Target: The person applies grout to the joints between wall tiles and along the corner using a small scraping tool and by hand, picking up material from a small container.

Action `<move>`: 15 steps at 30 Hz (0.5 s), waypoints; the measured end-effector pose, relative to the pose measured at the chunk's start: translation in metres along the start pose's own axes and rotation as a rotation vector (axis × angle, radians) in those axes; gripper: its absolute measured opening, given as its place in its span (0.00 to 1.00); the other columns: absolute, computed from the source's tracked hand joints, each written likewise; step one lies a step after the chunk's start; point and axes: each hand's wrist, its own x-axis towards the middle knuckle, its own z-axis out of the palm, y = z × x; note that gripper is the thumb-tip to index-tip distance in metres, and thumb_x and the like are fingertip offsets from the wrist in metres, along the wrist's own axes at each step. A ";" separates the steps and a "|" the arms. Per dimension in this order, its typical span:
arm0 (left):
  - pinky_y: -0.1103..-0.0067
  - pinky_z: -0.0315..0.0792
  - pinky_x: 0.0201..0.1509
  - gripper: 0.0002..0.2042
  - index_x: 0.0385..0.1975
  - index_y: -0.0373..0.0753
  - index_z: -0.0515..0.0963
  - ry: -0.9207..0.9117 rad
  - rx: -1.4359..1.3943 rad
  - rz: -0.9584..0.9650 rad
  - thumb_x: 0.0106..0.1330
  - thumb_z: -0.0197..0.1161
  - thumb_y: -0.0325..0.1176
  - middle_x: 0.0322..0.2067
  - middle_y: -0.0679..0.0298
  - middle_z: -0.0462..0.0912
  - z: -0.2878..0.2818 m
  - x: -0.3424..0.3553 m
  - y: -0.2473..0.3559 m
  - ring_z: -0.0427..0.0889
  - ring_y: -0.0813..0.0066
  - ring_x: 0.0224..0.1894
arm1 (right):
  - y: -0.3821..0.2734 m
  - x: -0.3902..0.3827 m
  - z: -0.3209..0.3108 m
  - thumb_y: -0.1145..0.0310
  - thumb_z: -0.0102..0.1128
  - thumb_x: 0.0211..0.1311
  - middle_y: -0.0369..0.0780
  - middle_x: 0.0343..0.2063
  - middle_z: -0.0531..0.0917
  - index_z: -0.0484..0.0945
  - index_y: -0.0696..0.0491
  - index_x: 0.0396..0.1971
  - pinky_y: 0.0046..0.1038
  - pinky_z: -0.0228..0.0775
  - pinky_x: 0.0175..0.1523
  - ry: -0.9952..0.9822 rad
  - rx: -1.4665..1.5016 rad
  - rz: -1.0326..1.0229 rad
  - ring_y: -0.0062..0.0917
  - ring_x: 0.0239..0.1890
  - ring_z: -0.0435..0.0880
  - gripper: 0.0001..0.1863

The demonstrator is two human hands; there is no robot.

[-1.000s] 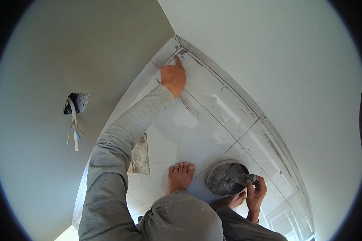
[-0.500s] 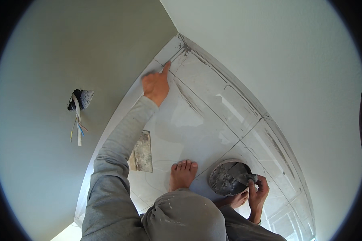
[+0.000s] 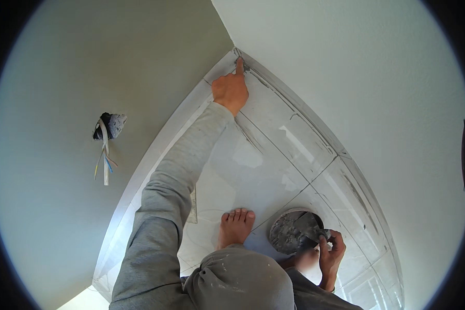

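Grey paste (image 3: 287, 235) lies rough and lumpy inside a round bowl (image 3: 296, 209), the landmark for everything here. At the bowl's right rim, the right hand (image 3: 332, 253) has its thumb and fingers pinched narrowly around a small grey thing (image 3: 323, 234), too smeared to name. A bent knee (image 3: 243, 281) in grey cloth, spotted with pale marks, sits to the near left of the bowl. Just left of the bowl a bare foot (image 3: 236, 226) stands on pale floor tiles (image 3: 227, 181). Farther left, a flat plate (image 3: 193, 206) shows only its edge past the grey sleeve (image 3: 163, 206). Beyond the bowl, dark streaks (image 3: 356, 194) run along the tiles by the right-hand wall (image 3: 356, 67). Well beyond the bowl and to its left, the left hand (image 3: 230, 92) points its index finger to the floor corner, the other fingers curled in; whether they hold anything, I cannot tell. Far left of the bowl, a cable (image 3: 105, 150) with split wires hangs from a rough hole (image 3: 117, 125) in the left-hand wall (image 3: 155, 51).
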 end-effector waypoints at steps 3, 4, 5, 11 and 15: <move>0.64 0.80 0.41 0.35 0.74 0.42 0.61 -0.015 -0.012 -0.026 0.62 0.57 0.29 0.35 0.54 0.89 0.006 0.007 -0.006 0.89 0.56 0.38 | -0.001 0.000 0.001 0.76 0.65 0.61 0.43 0.29 0.83 0.78 0.61 0.39 0.29 0.73 0.42 -0.009 -0.025 0.035 0.29 0.31 0.82 0.09; 0.64 0.80 0.41 0.35 0.74 0.42 0.61 -0.021 -0.012 -0.027 0.62 0.57 0.29 0.35 0.54 0.89 0.010 0.008 -0.008 0.89 0.56 0.38 | -0.001 -0.001 0.000 0.76 0.65 0.61 0.43 0.29 0.83 0.78 0.61 0.39 0.29 0.73 0.42 -0.012 -0.027 0.039 0.29 0.31 0.82 0.09; 0.64 0.80 0.42 0.35 0.74 0.43 0.61 -0.039 0.009 -0.017 0.63 0.56 0.29 0.36 0.54 0.89 0.014 0.008 -0.012 0.89 0.56 0.39 | -0.002 -0.002 0.001 0.76 0.65 0.61 0.43 0.29 0.83 0.78 0.61 0.39 0.29 0.73 0.42 -0.015 -0.025 0.045 0.28 0.32 0.82 0.09; 0.62 0.81 0.44 0.29 0.67 0.41 0.70 -0.052 0.072 0.018 0.62 0.58 0.31 0.37 0.52 0.88 0.017 0.011 -0.016 0.88 0.53 0.40 | 0.013 -0.001 -0.001 0.76 0.64 0.64 0.41 0.31 0.84 0.78 0.62 0.41 0.27 0.74 0.44 -0.024 0.064 0.083 0.24 0.34 0.82 0.09; 0.61 0.81 0.43 0.22 0.57 0.36 0.77 -0.173 0.109 0.037 0.62 0.59 0.34 0.36 0.50 0.88 0.005 -0.007 -0.019 0.88 0.50 0.40 | 0.007 0.000 -0.003 0.76 0.63 0.67 0.39 0.33 0.85 0.77 0.62 0.43 0.25 0.74 0.47 -0.050 0.048 0.092 0.21 0.37 0.82 0.08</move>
